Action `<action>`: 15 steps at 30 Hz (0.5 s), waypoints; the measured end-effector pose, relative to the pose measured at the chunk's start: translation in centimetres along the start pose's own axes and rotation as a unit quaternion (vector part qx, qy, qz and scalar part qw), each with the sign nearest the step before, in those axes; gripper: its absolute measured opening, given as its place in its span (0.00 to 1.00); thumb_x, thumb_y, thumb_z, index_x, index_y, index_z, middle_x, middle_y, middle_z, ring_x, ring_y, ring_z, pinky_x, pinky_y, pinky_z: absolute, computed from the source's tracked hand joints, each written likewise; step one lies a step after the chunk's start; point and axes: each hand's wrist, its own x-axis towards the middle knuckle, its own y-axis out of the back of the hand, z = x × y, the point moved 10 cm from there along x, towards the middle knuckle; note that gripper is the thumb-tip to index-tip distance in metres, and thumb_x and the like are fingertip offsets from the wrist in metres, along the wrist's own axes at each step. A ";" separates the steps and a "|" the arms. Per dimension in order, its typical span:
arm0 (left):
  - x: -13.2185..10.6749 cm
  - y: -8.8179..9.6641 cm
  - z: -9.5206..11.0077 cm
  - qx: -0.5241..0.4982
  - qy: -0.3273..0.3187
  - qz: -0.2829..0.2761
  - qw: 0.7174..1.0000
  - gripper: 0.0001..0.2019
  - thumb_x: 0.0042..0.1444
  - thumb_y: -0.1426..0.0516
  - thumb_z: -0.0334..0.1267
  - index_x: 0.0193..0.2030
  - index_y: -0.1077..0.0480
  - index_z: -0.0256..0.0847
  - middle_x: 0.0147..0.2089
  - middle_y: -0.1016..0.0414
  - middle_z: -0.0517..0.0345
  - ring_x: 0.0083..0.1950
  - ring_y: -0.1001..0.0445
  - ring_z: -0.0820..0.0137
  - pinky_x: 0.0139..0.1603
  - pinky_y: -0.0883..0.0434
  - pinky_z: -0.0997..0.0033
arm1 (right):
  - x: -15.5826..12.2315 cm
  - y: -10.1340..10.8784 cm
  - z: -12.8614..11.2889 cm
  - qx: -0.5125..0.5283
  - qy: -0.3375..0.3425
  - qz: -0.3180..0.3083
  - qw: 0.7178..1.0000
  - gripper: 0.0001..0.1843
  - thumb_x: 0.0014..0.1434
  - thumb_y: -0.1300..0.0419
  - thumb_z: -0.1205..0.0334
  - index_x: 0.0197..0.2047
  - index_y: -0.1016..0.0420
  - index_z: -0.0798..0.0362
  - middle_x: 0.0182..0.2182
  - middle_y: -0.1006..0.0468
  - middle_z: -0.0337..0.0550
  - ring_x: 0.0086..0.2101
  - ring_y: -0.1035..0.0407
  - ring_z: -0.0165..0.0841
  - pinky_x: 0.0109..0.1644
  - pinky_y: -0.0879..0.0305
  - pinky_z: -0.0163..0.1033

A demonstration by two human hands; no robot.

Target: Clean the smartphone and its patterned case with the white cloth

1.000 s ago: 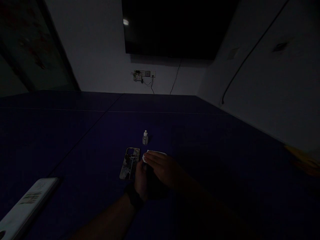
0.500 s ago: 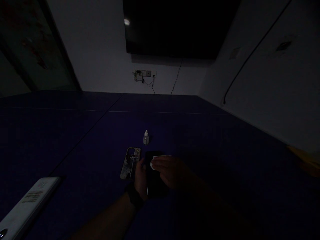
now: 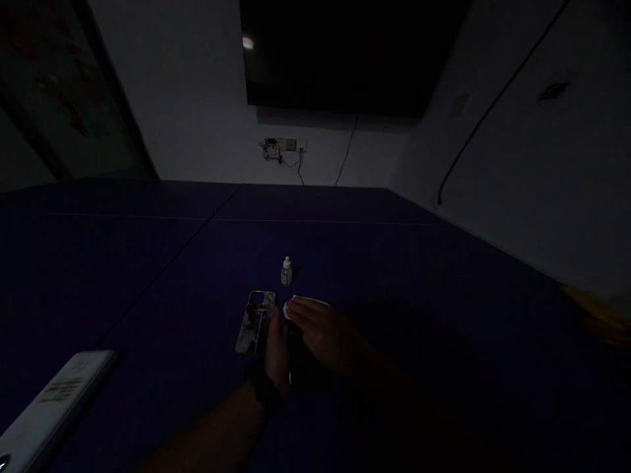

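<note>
Blue worktop point(image 3: 148, 276) under us. We grip black phone point(image 3: 305, 355) in left hand point(image 3: 277, 355); right hand point(image 3: 325, 335) presses white cloth point(image 3: 290, 309) on phone. Phone case point(image 3: 255, 322) just beside, small bottle point(image 3: 286, 272) near.

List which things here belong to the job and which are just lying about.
Part of the job:
left hand holding a dark phone, dim in this light
right hand on a white wipe
patterned phone case
small dropper bottle

Just lying about:
white flat object
wall socket panel
wall-mounted screen
</note>
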 end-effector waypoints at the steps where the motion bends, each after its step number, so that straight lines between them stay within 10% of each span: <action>1: -0.1 -0.2 -0.1 -0.001 0.002 -0.005 1.000 0.20 0.64 0.45 0.52 0.50 0.23 0.39 0.44 0.18 0.49 0.51 0.21 0.58 0.54 0.26 0.62 | -0.1 0.1 0.3 -0.006 -0.007 -0.002 1.000 0.25 0.59 0.48 0.79 0.58 0.25 0.60 0.56 0.22 0.54 0.56 0.28 0.39 0.62 0.29 0.46; 15: -1.2 -1.1 -1.0 0.038 0.079 0.001 0.996 0.33 0.62 0.49 0.63 0.55 0.25 0.32 0.43 0.18 0.43 0.48 0.20 0.52 0.53 0.26 0.56 | -1.0 2.0 0.7 -0.015 -0.015 -0.038 0.999 0.19 0.57 0.45 0.75 0.49 0.21 0.59 0.48 0.17 0.53 0.49 0.23 0.38 0.55 0.25 0.42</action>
